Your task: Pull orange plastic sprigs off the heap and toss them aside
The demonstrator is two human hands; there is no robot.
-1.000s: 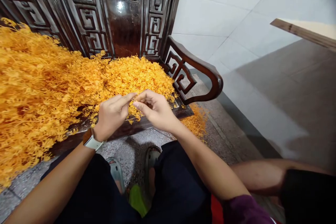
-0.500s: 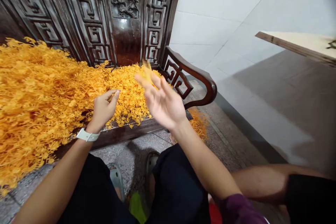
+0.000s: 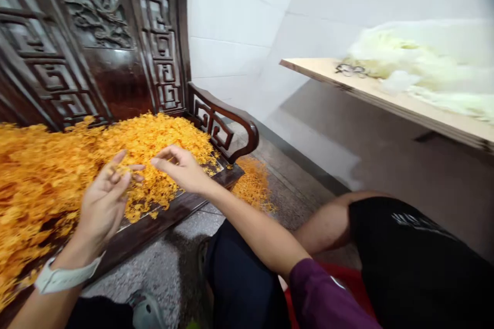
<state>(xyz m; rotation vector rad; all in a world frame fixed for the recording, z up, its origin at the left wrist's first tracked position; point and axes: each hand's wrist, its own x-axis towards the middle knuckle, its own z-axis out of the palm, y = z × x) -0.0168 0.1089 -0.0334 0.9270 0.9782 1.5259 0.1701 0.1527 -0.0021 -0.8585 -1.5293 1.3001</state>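
A large heap of orange artificial flower pieces covers the seat of a dark carved wooden bench. My left hand, with a pale watch band at the wrist, is raised in front of the heap. Its fingers are curled round a small orange flower piece, blurred and partly hidden. Just to the right, my right hand has thumb and fingers brought together, pointing at the left fingertips. Whatever is between them is too small to make out. A small gap separates the two hands.
The bench's curved armrest stands right of the heap. Orange stems lie on the floor below it. At the right, a wooden board carries scissors and pale yellow-green material. Another person's leg is close on my right.
My view has swung right, bringing more of the wooden board into sight. The right hand, spread before with a blurred yellow bit near its fingers, has closed to a pinch beside the left hand.
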